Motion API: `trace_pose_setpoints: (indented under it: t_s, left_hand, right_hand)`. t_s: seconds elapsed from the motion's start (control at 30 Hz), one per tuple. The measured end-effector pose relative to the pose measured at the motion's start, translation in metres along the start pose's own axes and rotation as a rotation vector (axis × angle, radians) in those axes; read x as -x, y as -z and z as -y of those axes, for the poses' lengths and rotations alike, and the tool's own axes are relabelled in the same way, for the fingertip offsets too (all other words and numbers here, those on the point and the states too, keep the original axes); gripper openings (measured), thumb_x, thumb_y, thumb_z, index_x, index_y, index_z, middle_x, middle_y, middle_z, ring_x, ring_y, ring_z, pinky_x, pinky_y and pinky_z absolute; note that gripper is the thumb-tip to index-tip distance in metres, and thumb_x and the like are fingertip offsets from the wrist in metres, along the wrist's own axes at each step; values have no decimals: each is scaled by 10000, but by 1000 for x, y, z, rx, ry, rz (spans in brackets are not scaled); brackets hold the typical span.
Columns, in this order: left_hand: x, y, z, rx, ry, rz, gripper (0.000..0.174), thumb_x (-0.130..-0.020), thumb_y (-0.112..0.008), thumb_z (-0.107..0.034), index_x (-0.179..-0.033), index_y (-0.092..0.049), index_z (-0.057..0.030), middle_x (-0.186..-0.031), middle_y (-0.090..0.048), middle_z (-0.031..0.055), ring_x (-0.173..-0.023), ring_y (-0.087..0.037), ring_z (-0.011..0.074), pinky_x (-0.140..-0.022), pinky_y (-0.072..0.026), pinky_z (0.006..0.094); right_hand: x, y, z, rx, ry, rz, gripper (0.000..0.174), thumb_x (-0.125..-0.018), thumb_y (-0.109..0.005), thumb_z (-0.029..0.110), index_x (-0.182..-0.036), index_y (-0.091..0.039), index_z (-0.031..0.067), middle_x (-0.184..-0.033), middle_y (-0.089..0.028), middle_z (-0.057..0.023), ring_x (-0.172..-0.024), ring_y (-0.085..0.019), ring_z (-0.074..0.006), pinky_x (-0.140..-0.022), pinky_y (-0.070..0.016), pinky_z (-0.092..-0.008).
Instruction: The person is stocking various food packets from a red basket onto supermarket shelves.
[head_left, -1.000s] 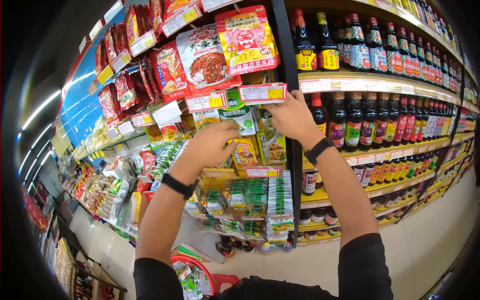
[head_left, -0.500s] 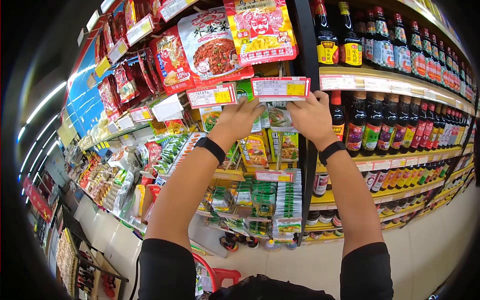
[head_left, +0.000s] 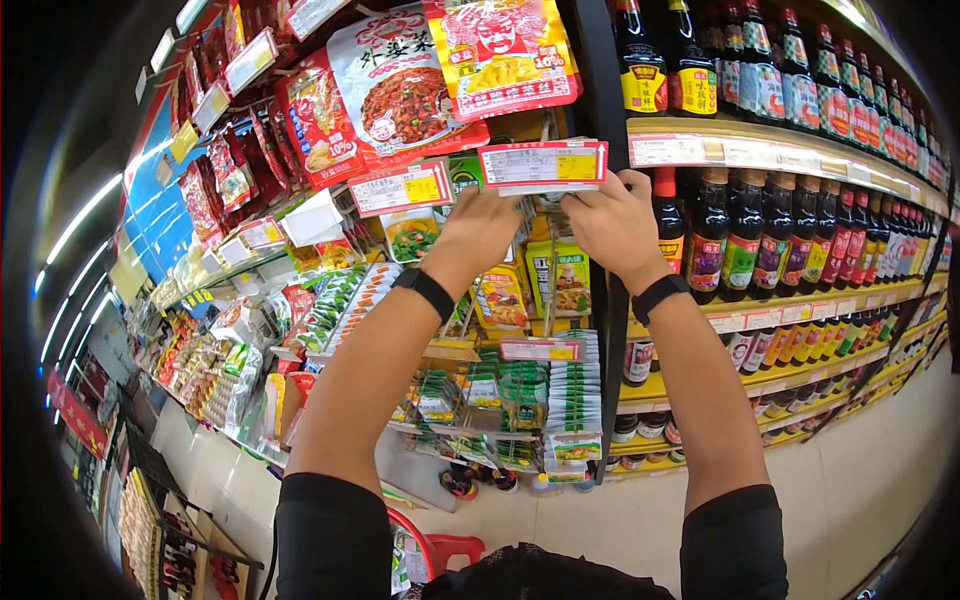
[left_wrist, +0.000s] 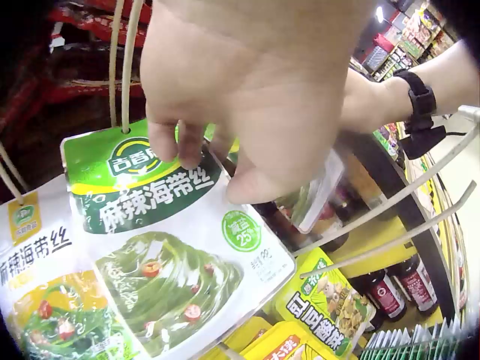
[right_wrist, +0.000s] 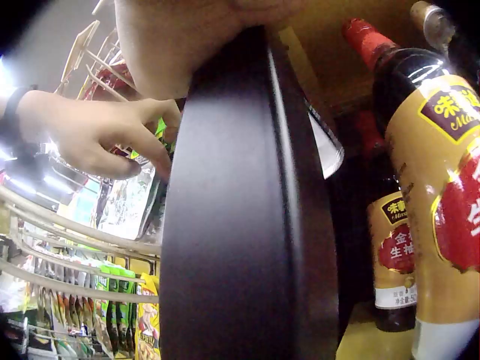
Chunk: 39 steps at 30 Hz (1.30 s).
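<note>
In the head view my left hand [head_left: 480,232] is under a red-and-white price tag [head_left: 545,163] at a hook rack. In the left wrist view, the fingertips of my left hand [left_wrist: 232,90] lie over the upper part of a green-and-white shredded seaweed packet [left_wrist: 172,277], with the thumb at its right edge. I cannot tell whether they pinch it. My right hand [head_left: 620,225] is at the tag's right end, fingers bent. In the right wrist view, its fingertips are hidden and my right hand [right_wrist: 187,45] overlaps a black shelf post [right_wrist: 240,195].
Sauce bottles [head_left: 710,235] line the shelves to the right. Larger pickle pouches [head_left: 500,60] hang above the hands, and yellow packets [head_left: 500,300] hang below. Curved wire hooks [left_wrist: 442,161] stick out. A red stool [head_left: 455,548] stands low in front.
My left hand has moved up and right, closer to the right hand, and now reaches under the tag. The right hand remains near the tag's right end. The head view has shifted slightly.
</note>
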<state>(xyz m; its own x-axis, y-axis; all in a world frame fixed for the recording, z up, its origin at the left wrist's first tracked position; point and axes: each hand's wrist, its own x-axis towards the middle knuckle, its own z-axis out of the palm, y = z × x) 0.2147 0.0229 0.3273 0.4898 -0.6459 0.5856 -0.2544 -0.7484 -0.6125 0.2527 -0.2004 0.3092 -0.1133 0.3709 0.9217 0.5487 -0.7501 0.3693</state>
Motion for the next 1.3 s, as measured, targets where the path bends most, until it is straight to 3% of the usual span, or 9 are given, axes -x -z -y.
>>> trace_pose_setpoints:
  t_s: [0.07,0.17,0.33,0.53,0.83,0.97,1.13,1.23,1.3]
  left_hand:
    - [1,12,0,-24,-8,132,242,-780,-569,-82,-981,-695,-131,-1231,-601,45,-1086,-608,226,-905,-490,429]
    - [11,20,13,32,-72,82,228,-753,-588,-89,-958,-686,-114,-1258,-586,51,-1055,-615,231,-902,-494,421]
    - [16,41,22,39,-94,280,290,-729,-606,-95,-1016,-645,-117,-1237,-584,75,-986,-610,298,-834,-495,438]
    - [11,38,20,30,-167,145,235,-743,-593,-92,-975,-634,-102,-1246,-589,67,-989,-618,272,-821,-493,441]
    - [12,48,39,122,-197,300,203,-755,-577,-83,-951,-628,-76,-1198,-611,77,-1001,-610,301,-834,-464,464]
    - [14,50,35,162,-113,335,217,-747,-579,-77,-957,-630,-86,-1110,-612,82,-960,-605,312,-812,-458,463]
    - [9,23,16,-87,-137,104,281,-737,-608,-111,-1003,-676,-171,-1066,-624,0,-957,-611,181,-795,-483,372]
    - [4,19,18,-77,-182,-29,263,-727,-614,-116,-976,-681,-169,-1063,-630,-12,-978,-608,169,-777,-493,368]
    - [1,23,23,-45,-212,2,256,-716,-619,-116,-959,-683,-165,-1061,-632,-16,-940,-618,174,-745,-503,372]
  right_hand:
    - [1,-1,-1,-21,0,4,14,-736,-640,187,-723,-646,190,-808,-588,88,-934,-549,-109,-880,-385,-366]
    - [2,-2,-1,-10,-9,17,28,-735,-622,176,-730,-647,187,-844,-588,79,-934,-545,-114,-898,-386,-365]
    - [4,-3,-1,-8,-10,27,39,-741,-617,167,-742,-650,185,-847,-591,82,-940,-541,-111,-907,-383,-371]
    - [4,-2,-2,-21,-18,33,33,-738,-633,172,-747,-656,194,-847,-592,90,-939,-541,-107,-907,-381,-362]
    - [6,-4,-4,-27,-13,6,36,-726,-645,167,-751,-653,192,-845,-585,92,-968,-537,-106,-907,-390,-350]
    - [6,-3,-2,-29,-24,34,40,-731,-631,162,-749,-650,192,-846,-586,91,-968,-538,-106,-903,-387,-357]
    - [4,-4,-2,-39,-19,2,41,-738,-619,166,-739,-648,195,-836,-587,89,-957,-543,-106,-899,-387,-355]
    - [5,-3,-4,-48,-18,-26,35,-728,-620,168,-732,-644,193,-831,-587,86,-957,-547,-105,-893,-393,-351]
    - [7,-4,-5,-76,-20,-40,32,-725,-621,171,-731,-643,193,-833,-588,87,-961,-547,-104,-890,-397,-350]
